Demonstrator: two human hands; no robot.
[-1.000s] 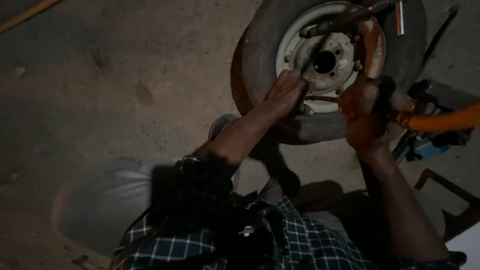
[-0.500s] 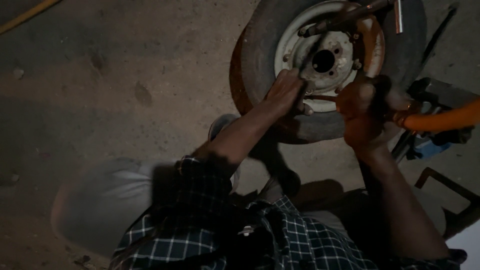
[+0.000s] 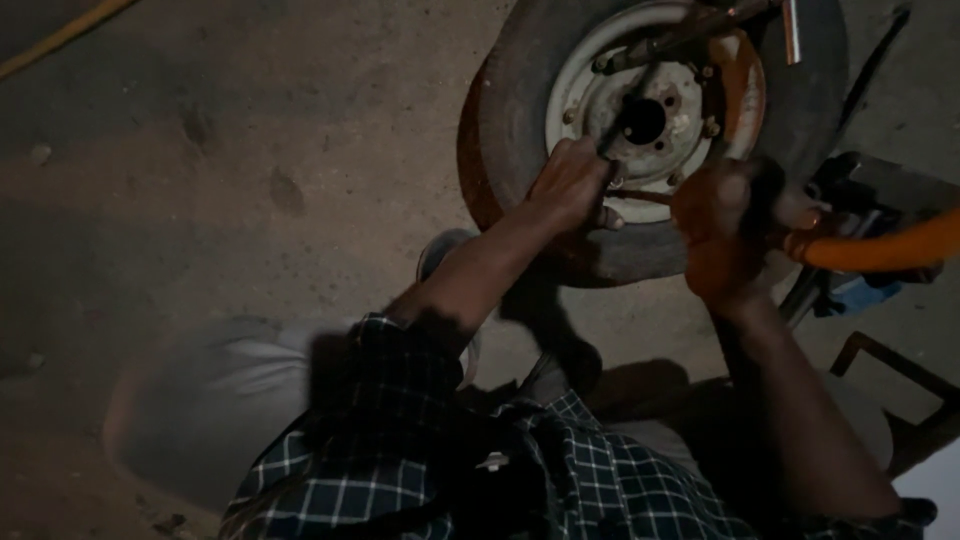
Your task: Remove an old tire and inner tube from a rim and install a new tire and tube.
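Note:
A worn tyre (image 3: 505, 130) on a pale steel rim (image 3: 590, 95) lies on the dirt floor at the upper right. My left hand (image 3: 570, 185) rests on the rim's near edge, its fingers curled around a thin dark rod (image 3: 628, 100) that slants up across the hub hole (image 3: 643, 120). My right hand (image 3: 722, 232) sits over the tyre's near right side, closed around the dark end piece of an orange hose (image 3: 885, 250) that leads off to the right. A thin rusty stem (image 3: 655, 197) spans the gap between the two hands.
A long metal bar (image 3: 700, 25) lies across the rim's far side. Blue and dark gear (image 3: 860, 290) sits right of the tyre, with a metal frame (image 3: 900, 365) below it. My knee in pale trousers (image 3: 200, 400) is at the lower left. A yellow hose (image 3: 60, 35) crosses the top left corner.
My left hand has crept slightly further onto the rim. The right hand and the orange hose have stayed almost still.

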